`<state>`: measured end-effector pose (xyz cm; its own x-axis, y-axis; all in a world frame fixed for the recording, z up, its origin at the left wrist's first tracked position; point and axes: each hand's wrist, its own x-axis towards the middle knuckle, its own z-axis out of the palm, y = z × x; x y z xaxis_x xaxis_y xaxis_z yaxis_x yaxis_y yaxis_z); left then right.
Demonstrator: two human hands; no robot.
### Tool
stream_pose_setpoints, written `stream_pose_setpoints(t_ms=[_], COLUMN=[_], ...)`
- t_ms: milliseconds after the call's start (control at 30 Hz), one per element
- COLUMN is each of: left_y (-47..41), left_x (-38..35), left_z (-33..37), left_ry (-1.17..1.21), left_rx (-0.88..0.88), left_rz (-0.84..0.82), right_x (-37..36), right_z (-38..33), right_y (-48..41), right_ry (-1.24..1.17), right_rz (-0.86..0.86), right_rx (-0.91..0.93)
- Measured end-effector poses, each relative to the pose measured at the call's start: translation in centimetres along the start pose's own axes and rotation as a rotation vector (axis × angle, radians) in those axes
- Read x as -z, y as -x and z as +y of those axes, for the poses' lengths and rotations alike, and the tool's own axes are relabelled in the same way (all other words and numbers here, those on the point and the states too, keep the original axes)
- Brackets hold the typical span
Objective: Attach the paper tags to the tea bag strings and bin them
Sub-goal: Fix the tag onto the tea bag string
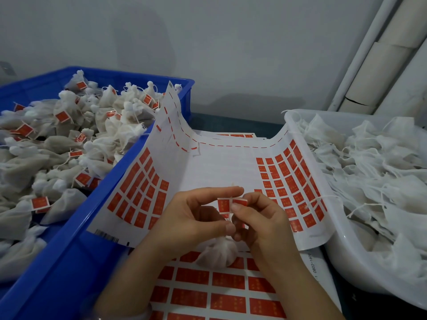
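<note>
Red paper tag (pixel 227 204) pinched by left hand (pixel 196 218) and right hand (pixel 261 224); sheet (pixel 310 256) reads "0802-160".

Left of the curled sticker sheet (pixel 215 167), the blue crate (pixel 69 250) runs off frame; right of it, the white tub (pixel 346 262) is cropped. Over the sheet, the left hand (pixel 196 215) and right hand (pixel 261 218) hide the neck of the tea bag (pixel 217 252); lettering on the paper tag (pixel 223 205) is too small to read.

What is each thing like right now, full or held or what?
Left hand: pinching the tag.
Right hand: pinching the tag.
Tea bag: just below the hands.
Blue bin: heaped with tagged bags.
White tub: full of untagged bags.
Top sheet: sides curled up, middle tags gone.
Lower sheet: flat, covered in tags.
</note>
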<state>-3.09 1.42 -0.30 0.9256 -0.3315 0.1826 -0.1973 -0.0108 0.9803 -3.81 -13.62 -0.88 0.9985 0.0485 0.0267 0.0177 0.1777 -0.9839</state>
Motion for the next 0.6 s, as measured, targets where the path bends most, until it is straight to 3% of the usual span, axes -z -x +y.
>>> stream_pose_setpoints(t_ms=[600], left_y=[0.08], left_x=[-0.07], left_z=[0.06], left_ry=[-0.022], left_rx=[-0.033], left_rz=[-0.011], right_x=[-0.19], right_z=[0.05], right_y=[0.02], right_ry=[-0.004], right_rz=[0.029], right_rx=[-0.048])
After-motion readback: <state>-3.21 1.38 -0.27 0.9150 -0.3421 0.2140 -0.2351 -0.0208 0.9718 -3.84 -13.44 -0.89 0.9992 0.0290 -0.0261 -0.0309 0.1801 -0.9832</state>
